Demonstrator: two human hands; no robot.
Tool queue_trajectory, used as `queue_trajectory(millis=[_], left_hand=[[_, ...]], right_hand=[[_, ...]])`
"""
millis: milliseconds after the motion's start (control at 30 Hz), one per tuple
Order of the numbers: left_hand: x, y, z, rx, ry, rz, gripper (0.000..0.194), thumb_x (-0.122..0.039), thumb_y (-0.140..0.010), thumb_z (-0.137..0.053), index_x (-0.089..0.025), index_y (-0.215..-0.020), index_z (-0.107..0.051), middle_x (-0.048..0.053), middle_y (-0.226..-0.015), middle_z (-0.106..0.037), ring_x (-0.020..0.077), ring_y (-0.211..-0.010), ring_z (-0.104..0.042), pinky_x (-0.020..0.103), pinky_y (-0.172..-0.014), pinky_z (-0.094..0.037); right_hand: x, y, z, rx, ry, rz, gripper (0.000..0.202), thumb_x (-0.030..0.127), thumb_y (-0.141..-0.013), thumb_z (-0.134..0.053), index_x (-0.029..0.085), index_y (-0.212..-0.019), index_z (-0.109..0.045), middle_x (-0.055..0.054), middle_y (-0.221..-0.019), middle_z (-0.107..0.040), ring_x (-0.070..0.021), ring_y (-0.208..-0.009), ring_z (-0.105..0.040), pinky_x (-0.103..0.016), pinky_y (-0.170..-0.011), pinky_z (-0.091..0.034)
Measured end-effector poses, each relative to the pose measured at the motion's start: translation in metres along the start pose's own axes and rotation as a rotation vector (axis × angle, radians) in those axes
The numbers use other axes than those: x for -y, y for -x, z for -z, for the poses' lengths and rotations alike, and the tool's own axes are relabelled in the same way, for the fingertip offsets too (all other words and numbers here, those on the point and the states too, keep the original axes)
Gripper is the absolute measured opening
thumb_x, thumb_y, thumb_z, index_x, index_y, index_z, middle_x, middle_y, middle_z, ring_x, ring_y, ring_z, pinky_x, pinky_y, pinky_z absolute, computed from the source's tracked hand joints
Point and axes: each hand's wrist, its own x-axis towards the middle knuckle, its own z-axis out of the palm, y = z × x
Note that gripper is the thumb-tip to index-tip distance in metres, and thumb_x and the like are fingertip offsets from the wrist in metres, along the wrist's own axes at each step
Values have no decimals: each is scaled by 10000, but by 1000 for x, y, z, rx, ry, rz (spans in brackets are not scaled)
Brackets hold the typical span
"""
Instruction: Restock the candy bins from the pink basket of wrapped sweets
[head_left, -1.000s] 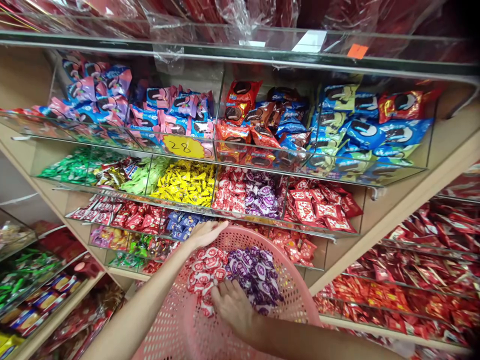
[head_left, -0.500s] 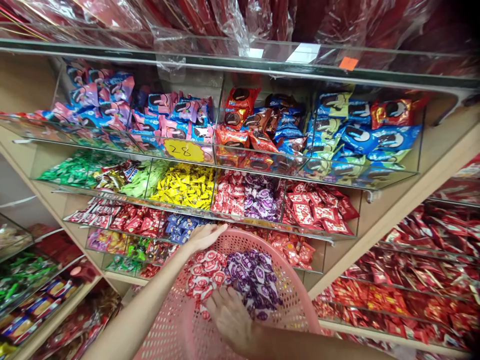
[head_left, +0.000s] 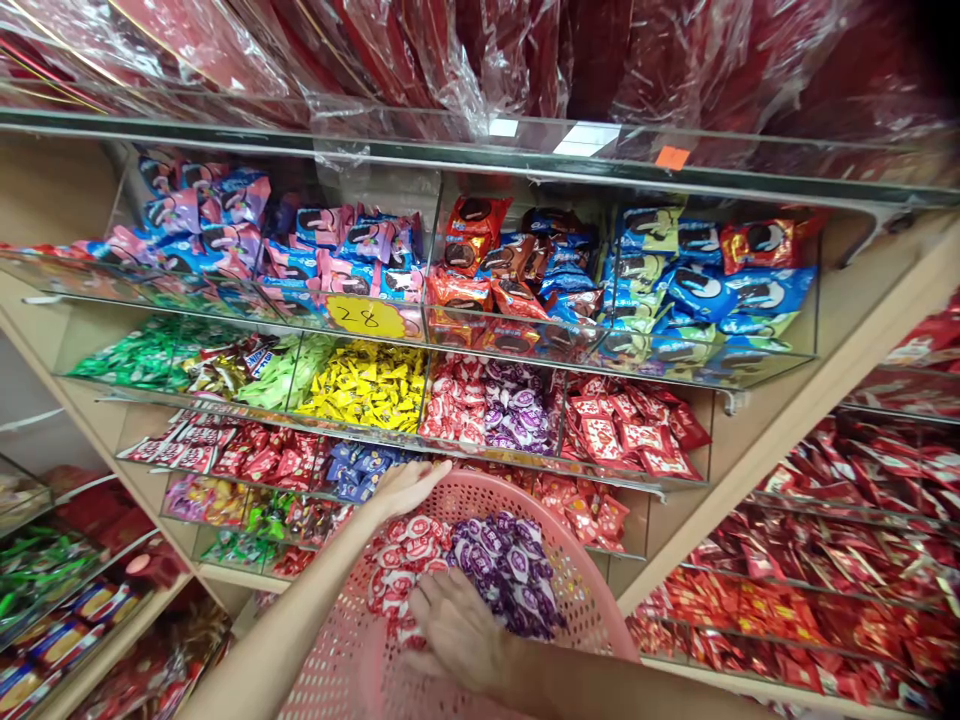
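Note:
A pink perforated plastic basket (head_left: 592,590) is tilted toward me below the shelves. Inside it, red-and-white wrapped candies (head_left: 409,545) lie on the left and purple-and-white wrapped candies (head_left: 510,570) on the right. My left hand (head_left: 409,488) grips the basket's far left rim, close under the shelf edge; part of its fingers is hidden. Down in the basket, my right hand (head_left: 457,625) rests palm down with fingers apart, touching the near side of the candies where the two colours meet. Some candies under its fingers are hidden.
A glass-fronted candy shelf (head_left: 375,390) in several tiers stands ahead, with yellow, green, red and purple sweets. Above are packaged biscuits (head_left: 697,290) and a yellow price tag (head_left: 365,317). More red packets (head_left: 840,470) fill the right side shelves; further compartments stand left.
The view has tilted up slightly, so the shelves sit lower in the picture. My right hand has shifted a little among the candies, its thumb more spread. My left hand keeps the rim.

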Motion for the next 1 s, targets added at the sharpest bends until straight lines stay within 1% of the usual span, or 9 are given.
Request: queue_trajectory(millis=[133,233,300,367,500,633,767,900,1000], left_hand=[[0,0,0,8,-21,-3,624,-658,-754,-189,-272,-988,-620,26,-1008,-652,245,-961,-566,326,-812,-391],[1,0,0,12,-31,-16,612,-648,-757,-200,-273,-1018,-608,27,-1041,-638,253,-966,-564,330,-801,-398],[1,-1,-1,5,-14,-8,630,-651,-759,-185,-269,-1031,-606,30,-1051,-633,260,-989,-554,338,-813,-393],[2,-1,-2,1,5,4,643,-660,-758,-175,-271,-1021,-614,31,-1037,-640,261,-993,-553,341,-818,-390],[2,-1,-3,-13,7,11,656,-679,-750,-171,-271,-975,-633,37,-1001,-653,262,-977,-561,342,-812,-389],[1,-1,-2,-13,4,-10,671,-687,-747,-154,-272,-970,-632,36,-975,-662,260,-970,-565,348,-819,-386],[1,0,-1,-13,8,-22,676,-682,-751,-145,-272,-993,-625,34,-994,-656,261,-977,-561,350,-817,-390],[1,0,-1,-10,9,-12,667,-668,-758,-154,-263,-1009,-620,33,-1021,-647,256,-1003,-548,341,-828,-388],[1,-1,-1,-3,3,1,667,-664,-760,-160,-252,-1019,-617,37,-1022,-647,253,-1003,-549,337,-837,-384]], right_hand=[[-28,-36,62,-242,-96,-93,216,369,-846,-380,180,-841,-483,-44,-812,-545,-175,-795,-489,-319,-745,-364],[-64,-73,103,-450,-204,-261,150,267,-845,-354,177,-876,-470,-45,-840,-537,-163,-812,-487,-304,-747,-356],[-86,-95,118,-548,-260,-383,145,256,-805,-403,176,-915,-452,-52,-878,-534,-167,-833,-491,-304,-751,-363],[-102,-113,122,-549,-323,-464,210,281,-753,-475,183,-936,-439,-49,-910,-535,-166,-837,-499,-297,-736,-374],[-113,-135,115,-388,-402,-606,332,333,-652,-582,189,-918,-444,-31,-858,-552,-156,-744,-520,-272,-639,-383],[-114,-141,108,-355,-423,-699,254,286,-640,-581,194,-850,-472,-5,-748,-564,-142,-662,-521,-251,-585,-368],[-124,-139,105,-458,-528,-688,185,257,-649,-568,195,-810,-502,16,-681,-565,-131,-643,-528,-249,-607,-384],[-134,-131,110,-656,-758,-600,197,262,-675,-553,167,-840,-502,12,-692,-562,-106,-608,-518,-236,-594,-412],[-128,-117,117,-801,-971,-507,227,296,-703,-553,155,-870,-490,5,-734,-551,-92,-629,-512,-222,-599,-433]])
